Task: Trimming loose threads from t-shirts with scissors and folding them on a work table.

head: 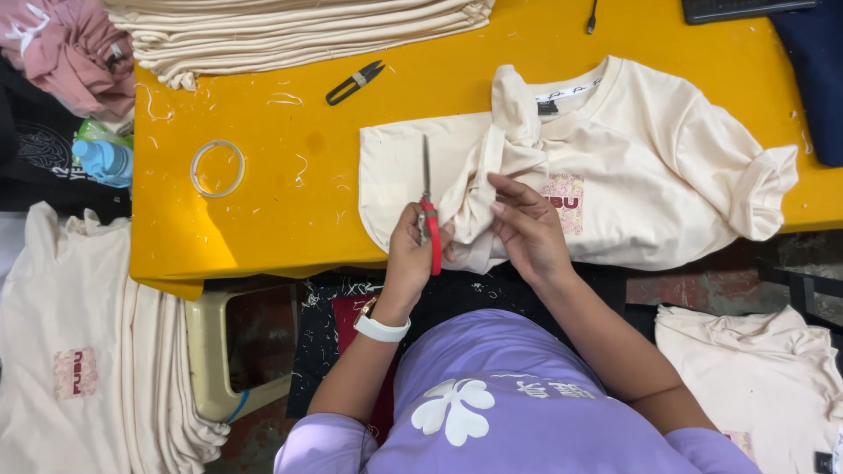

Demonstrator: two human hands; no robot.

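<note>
At the yellow surface's (290, 219) near edge, the left hand (413, 250) grips red-handled snips (429, 230), blade up. Beside it, the right hand (527, 230) apparently pinches the cream shirt's (650, 193) bunched sleeve.

Open worktop to the left, cloth to the right

Bare yellow worktop (290, 211) lies left of the cream shirt (650, 175); only a tape ring (218, 168), black snips (355, 82) and the folded stack (290, 31) border it.
</note>
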